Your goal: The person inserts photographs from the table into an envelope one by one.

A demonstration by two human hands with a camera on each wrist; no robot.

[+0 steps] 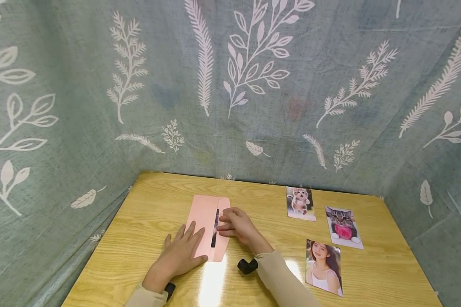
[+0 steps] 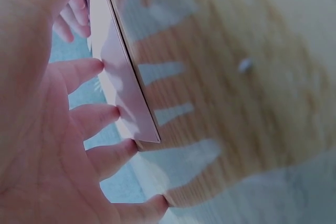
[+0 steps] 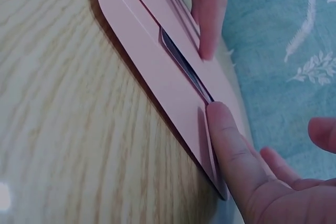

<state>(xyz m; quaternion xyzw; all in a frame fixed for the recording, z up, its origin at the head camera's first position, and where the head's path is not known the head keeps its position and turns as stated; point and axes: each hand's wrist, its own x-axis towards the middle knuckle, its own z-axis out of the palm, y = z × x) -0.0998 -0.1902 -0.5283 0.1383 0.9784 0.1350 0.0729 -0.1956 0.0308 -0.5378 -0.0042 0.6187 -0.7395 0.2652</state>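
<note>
A pink envelope (image 1: 202, 211) lies on the wooden table with its flap side up. Along its opening shows a narrow dark strip of a photo (image 1: 214, 241), most of which is hidden inside. My left hand (image 1: 181, 252) rests spread on the left part of the envelope, thumb near its bottom edge. Over the flap side, my right hand (image 1: 239, 228) has its fingertips at the opening. In the right wrist view its thumb (image 3: 226, 135) presses at the end of the dark strip (image 3: 181, 59), the other fingers apart from it.
To the right lie a kitten photo (image 1: 300, 203), a photo of a cat with a pink object (image 1: 343, 227) and a portrait photo of a person (image 1: 324, 267). A leaf-patterned curtain (image 1: 215, 140) surrounds the back and sides of the table (image 1: 269, 204).
</note>
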